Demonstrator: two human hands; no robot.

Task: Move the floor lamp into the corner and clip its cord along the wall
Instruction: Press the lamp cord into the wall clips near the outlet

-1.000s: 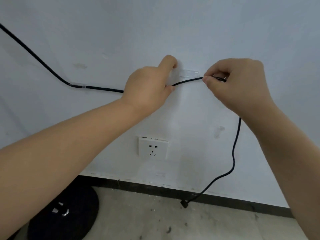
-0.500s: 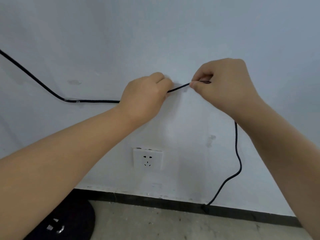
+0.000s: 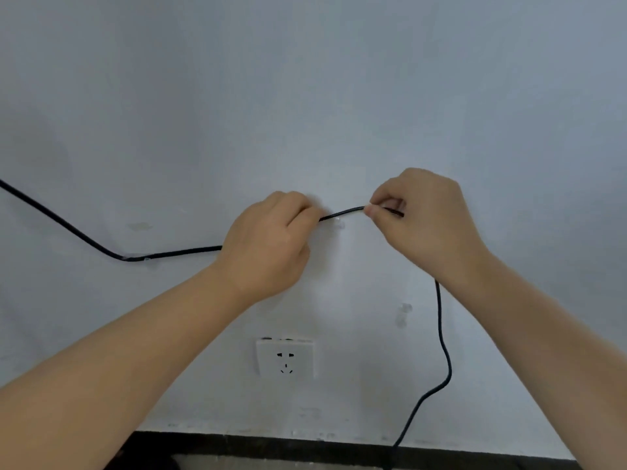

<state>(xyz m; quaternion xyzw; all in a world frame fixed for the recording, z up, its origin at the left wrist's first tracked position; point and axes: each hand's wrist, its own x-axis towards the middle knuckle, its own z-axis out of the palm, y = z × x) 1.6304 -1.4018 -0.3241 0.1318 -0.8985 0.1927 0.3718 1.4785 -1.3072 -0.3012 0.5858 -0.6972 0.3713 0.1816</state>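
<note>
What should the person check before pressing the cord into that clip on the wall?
1. Both hands on the cord: ok. The left hand and right hand pinch the cord on either side.
2. Cord lined up with the clear clip: ok, it runs right across it.
3. Cord seated in that clip: cannot tell, the clip is blurred.
4. Earlier clip holding the cord: ok.
5. Slack left to reach the wall socket: ok, the cord hangs loose down to the floor.
</note>
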